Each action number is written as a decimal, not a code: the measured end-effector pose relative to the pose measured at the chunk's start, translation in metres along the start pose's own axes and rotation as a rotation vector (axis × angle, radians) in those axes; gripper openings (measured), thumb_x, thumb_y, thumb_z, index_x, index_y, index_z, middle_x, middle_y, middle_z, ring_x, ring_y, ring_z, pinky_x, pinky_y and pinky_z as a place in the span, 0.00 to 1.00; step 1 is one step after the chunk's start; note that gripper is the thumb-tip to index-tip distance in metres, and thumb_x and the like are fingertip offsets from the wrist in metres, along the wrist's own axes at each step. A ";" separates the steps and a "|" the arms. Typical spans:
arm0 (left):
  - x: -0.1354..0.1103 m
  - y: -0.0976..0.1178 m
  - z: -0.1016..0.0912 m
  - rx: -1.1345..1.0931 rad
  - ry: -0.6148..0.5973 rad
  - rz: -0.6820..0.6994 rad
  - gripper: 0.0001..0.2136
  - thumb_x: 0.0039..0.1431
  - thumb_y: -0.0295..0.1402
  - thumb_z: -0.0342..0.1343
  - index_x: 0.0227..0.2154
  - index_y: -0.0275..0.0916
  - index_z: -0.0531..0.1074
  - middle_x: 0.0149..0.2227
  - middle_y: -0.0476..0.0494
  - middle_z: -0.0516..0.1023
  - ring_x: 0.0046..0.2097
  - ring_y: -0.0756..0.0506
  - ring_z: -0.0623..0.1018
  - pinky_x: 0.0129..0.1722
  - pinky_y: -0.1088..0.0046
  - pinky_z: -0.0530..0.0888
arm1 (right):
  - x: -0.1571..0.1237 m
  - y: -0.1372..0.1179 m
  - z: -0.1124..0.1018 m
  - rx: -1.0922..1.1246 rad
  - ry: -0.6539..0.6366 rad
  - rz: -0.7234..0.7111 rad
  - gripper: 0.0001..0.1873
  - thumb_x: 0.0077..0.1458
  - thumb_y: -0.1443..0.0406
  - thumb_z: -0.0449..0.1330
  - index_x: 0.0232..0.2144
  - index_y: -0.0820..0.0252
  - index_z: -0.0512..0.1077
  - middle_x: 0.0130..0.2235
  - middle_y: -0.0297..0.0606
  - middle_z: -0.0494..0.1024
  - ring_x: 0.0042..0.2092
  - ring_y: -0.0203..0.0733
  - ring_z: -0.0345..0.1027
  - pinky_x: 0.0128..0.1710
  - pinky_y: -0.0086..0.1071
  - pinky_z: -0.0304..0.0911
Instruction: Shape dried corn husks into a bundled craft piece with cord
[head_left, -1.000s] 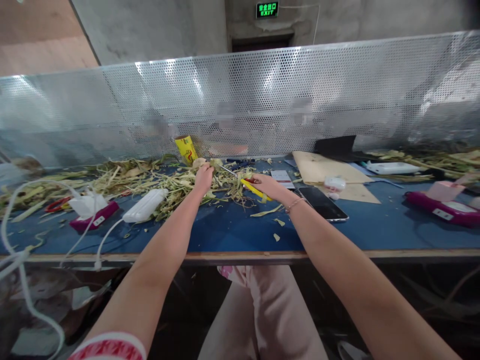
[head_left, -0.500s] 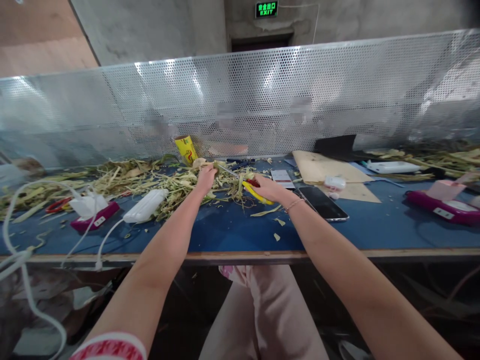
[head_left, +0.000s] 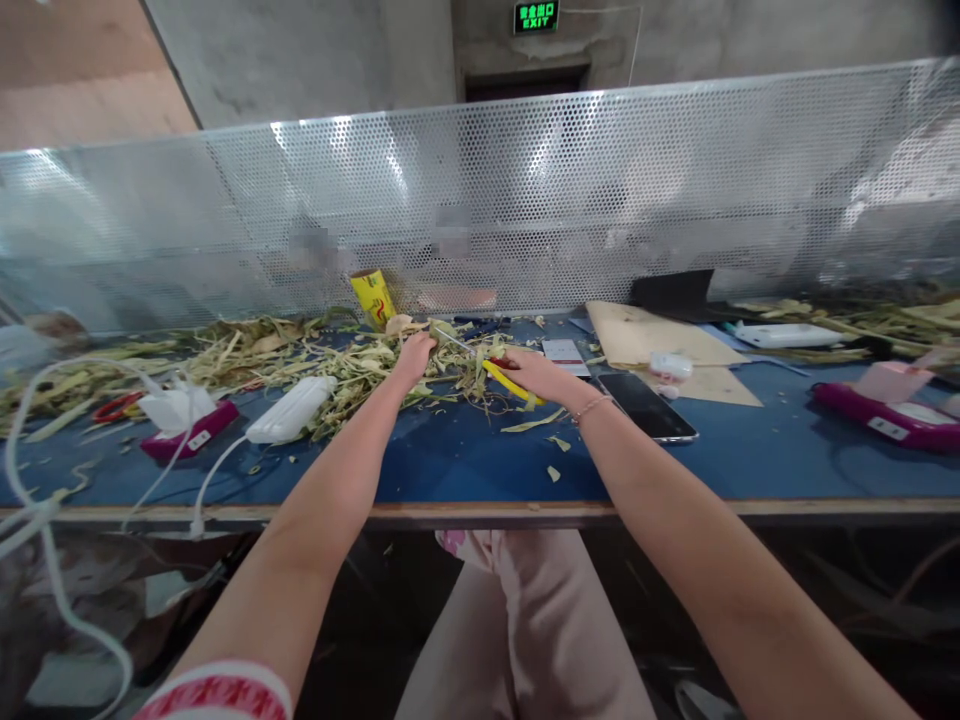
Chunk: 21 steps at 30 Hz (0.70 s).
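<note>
My right hand (head_left: 525, 370) is closed around the handles of scissors (head_left: 504, 380), one yellow and one dark red. Their slim silver blades point left and away from me, toward my left hand. My left hand (head_left: 415, 358) is closed too, its fingers pressed together beside the blade tips. What they pinch is hidden by the hand. Pale green and straw-coloured dried plant strips (head_left: 360, 380) lie in a loose heap around and under both hands. A brownish dry leaf piece (head_left: 401, 324) sits just beyond my left fingers.
A yellow tube (head_left: 373, 298) leans by the perforated metal screen (head_left: 480, 190). On the left are a white power bank (head_left: 292, 410) with a cable and a purple power strip (head_left: 187, 435). On the right lie a phone (head_left: 645, 408), brown card (head_left: 652, 335) and another purple strip (head_left: 892, 415).
My left hand has shifted very slightly toward me and left. The scissors and my right hand stay almost in place, still gripped.
</note>
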<state>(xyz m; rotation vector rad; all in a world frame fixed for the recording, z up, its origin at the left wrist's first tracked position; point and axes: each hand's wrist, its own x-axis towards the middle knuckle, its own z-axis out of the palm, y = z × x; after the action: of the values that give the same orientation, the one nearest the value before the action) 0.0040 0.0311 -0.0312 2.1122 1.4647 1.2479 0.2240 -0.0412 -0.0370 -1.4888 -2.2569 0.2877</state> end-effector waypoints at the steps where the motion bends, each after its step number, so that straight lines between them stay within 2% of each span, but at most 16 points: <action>1: 0.000 -0.001 0.000 0.049 -0.015 0.030 0.09 0.41 0.30 0.45 0.11 0.40 0.55 0.20 0.45 0.64 0.36 0.44 0.68 0.42 0.69 0.66 | 0.000 0.000 0.000 -0.008 0.004 -0.009 0.12 0.57 0.58 0.46 0.26 0.57 0.57 0.31 0.39 0.70 0.30 0.38 0.61 0.28 0.30 0.51; 3: 0.001 -0.001 -0.001 0.130 -0.046 0.078 0.08 0.41 0.29 0.45 0.12 0.40 0.54 0.21 0.45 0.63 0.35 0.44 0.67 0.41 0.69 0.66 | 0.000 0.000 0.000 -0.024 0.034 -0.013 0.11 0.55 0.58 0.48 0.26 0.57 0.57 0.32 0.40 0.70 0.31 0.39 0.62 0.28 0.30 0.52; 7: 0.000 -0.001 0.002 0.170 -0.093 0.083 0.08 0.43 0.29 0.43 0.13 0.40 0.54 0.20 0.46 0.62 0.34 0.45 0.67 0.41 0.69 0.66 | -0.004 -0.002 0.000 -0.015 0.055 0.019 0.13 0.52 0.55 0.52 0.28 0.58 0.58 0.33 0.43 0.71 0.33 0.42 0.64 0.30 0.31 0.54; 10: -0.002 0.001 0.006 0.203 -0.174 0.145 0.08 0.43 0.29 0.44 0.13 0.40 0.54 0.21 0.46 0.63 0.34 0.45 0.66 0.43 0.68 0.65 | -0.006 -0.002 0.000 -0.016 0.050 0.022 0.14 0.52 0.53 0.52 0.30 0.58 0.58 0.34 0.44 0.72 0.34 0.43 0.64 0.30 0.31 0.55; 13: -0.003 0.002 0.008 0.204 -0.208 0.179 0.08 0.43 0.29 0.44 0.13 0.40 0.55 0.22 0.45 0.64 0.34 0.45 0.66 0.43 0.67 0.65 | -0.005 -0.001 0.001 -0.033 0.054 0.021 0.12 0.53 0.56 0.51 0.30 0.58 0.57 0.35 0.44 0.71 0.34 0.42 0.64 0.30 0.31 0.54; 17: -0.001 0.003 0.006 0.154 -0.202 0.155 0.07 0.43 0.29 0.45 0.13 0.39 0.57 0.22 0.45 0.64 0.35 0.45 0.67 0.43 0.68 0.64 | -0.003 -0.002 0.000 -0.024 0.051 0.007 0.08 0.55 0.60 0.50 0.28 0.58 0.58 0.34 0.42 0.71 0.34 0.40 0.63 0.31 0.29 0.53; 21: -0.002 0.006 0.005 0.089 -0.138 0.051 0.07 0.44 0.29 0.46 0.14 0.39 0.58 0.21 0.47 0.62 0.33 0.46 0.67 0.39 0.69 0.65 | -0.004 -0.007 -0.003 -0.008 0.051 0.035 0.07 0.55 0.61 0.49 0.28 0.59 0.59 0.33 0.41 0.71 0.33 0.40 0.64 0.30 0.29 0.53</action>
<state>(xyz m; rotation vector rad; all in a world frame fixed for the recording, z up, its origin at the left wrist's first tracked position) 0.0116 0.0276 -0.0315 2.2574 1.4396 1.0490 0.2213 -0.0479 -0.0323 -1.5232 -2.1965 0.2482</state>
